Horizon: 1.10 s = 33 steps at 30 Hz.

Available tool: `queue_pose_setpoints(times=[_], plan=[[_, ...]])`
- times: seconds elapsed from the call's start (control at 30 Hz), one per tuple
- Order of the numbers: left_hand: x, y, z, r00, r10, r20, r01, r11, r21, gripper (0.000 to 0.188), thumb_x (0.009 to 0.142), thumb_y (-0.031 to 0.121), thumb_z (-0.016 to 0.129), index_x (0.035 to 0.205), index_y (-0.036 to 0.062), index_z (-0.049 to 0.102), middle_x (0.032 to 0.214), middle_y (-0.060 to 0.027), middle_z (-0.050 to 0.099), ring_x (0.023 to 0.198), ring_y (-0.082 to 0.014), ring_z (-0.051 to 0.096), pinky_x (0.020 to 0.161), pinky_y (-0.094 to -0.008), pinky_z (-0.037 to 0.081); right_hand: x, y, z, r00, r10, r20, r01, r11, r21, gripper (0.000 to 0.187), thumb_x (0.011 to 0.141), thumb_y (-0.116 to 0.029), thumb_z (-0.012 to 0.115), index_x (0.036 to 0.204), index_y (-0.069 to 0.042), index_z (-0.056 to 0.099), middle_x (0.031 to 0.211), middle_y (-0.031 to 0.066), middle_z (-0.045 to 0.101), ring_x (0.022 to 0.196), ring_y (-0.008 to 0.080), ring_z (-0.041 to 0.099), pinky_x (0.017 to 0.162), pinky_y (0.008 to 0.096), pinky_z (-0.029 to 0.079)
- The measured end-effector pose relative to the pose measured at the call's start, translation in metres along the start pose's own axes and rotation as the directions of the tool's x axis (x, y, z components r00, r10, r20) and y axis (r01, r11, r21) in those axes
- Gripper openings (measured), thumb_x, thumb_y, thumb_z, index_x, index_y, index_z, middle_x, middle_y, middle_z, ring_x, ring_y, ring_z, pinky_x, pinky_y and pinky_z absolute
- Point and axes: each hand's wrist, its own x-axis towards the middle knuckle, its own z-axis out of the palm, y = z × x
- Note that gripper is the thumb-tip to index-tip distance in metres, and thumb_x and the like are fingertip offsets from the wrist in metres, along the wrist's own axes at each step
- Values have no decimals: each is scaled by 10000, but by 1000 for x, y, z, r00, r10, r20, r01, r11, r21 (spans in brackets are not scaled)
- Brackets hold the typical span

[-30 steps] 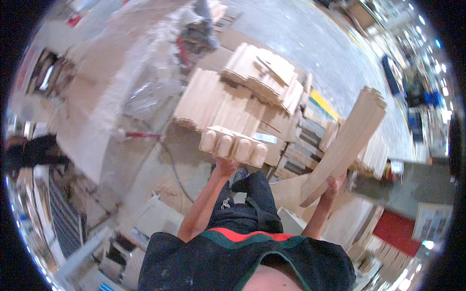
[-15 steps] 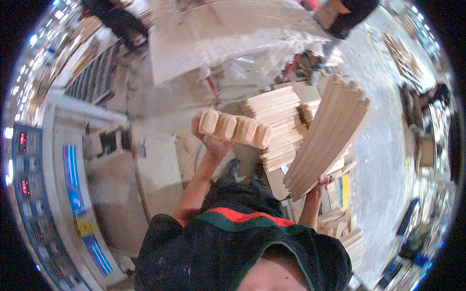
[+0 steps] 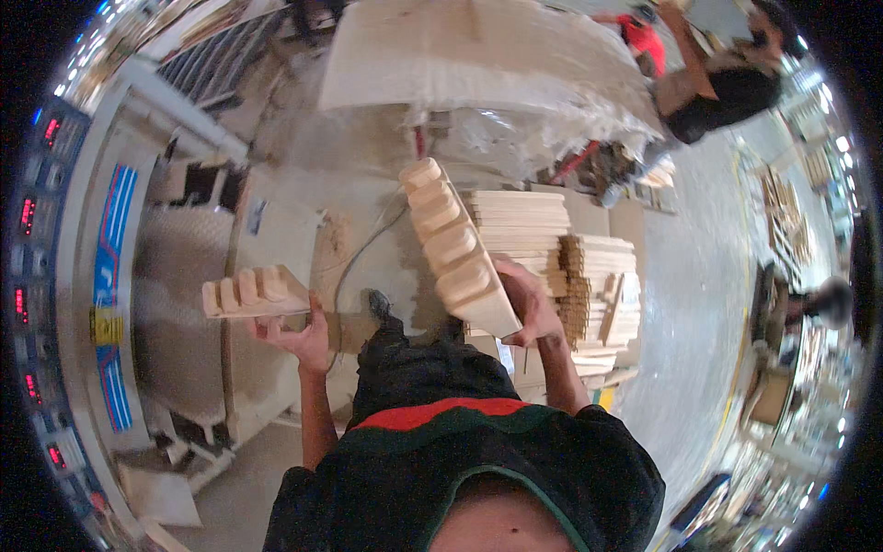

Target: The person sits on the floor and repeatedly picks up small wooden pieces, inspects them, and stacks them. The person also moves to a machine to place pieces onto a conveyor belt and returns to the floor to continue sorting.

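A black shirt (image 3: 460,451) with a red and green stripe is being worn, with dark trousers (image 3: 428,373) being worn below it. By the right hand (image 3: 532,304), a big wood bundle (image 3: 451,241) is being gripped at its lower right side. Its round ends are being shown in a slanting row, and some of the fingers are being hidden by the wood. By the left hand (image 3: 299,336), a smaller-looking wood bundle (image 3: 253,293) is being gripped from below. It is being held well apart from the big one, off to the left, with its round ends also being shown.

Past the right hand, a pale stack (image 3: 520,216) and a second stack (image 3: 607,294) are being kept side by side. A loose stick (image 3: 613,308) is being held up by the second stack. On the left, red lights are being shown on a blue panel (image 3: 32,304).

Farther off, a wide table (image 3: 405,64) is being partly covered by clear plastic (image 3: 524,133). Beyond it, a red top is being worn by one person (image 3: 644,41), and dark clothes by another person (image 3: 727,101).
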Motion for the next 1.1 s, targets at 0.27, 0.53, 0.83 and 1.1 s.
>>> queue_pose_setpoints(times=[0.27,0.53,0.83,1.1], plan=[[-1,-39,-46,988,130,-89,-108,970,217,661,701,82,802,1175,101,343,1316,-255,285,1277,-433,279,1001,-566,307,69,-14,41,952,-263,155,296,921,-255,974,471,-347,944,1327,-206,500,1387,213,348,1288,376,365,1054,472,302],[-2,-51,-88,987,-104,-121,147,894,424,665,713,206,824,1151,30,355,1290,-269,327,1281,-423,283,962,-542,326,110,5,87,852,-459,252,521,786,-332,928,529,-458,899,1316,-231,464,1359,239,367,1237,401,389,989,502,335],[-31,-90,-113,946,-195,-260,260,933,247,709,698,138,826,1178,103,305,1344,-226,224,1303,-402,233,997,-541,304,135,32,128,791,-539,291,612,713,-343,1061,506,-459,908,1403,-287,369,1381,216,337,1251,384,376,993,501,355],[-14,-81,-133,953,-98,-286,229,854,468,733,682,150,838,1190,109,312,1327,-227,259,1306,-403,233,1014,-569,254,147,39,152,801,-488,346,590,738,-326,1152,508,-417,920,1448,-322,262,1388,210,296,1246,381,381,997,498,375]])
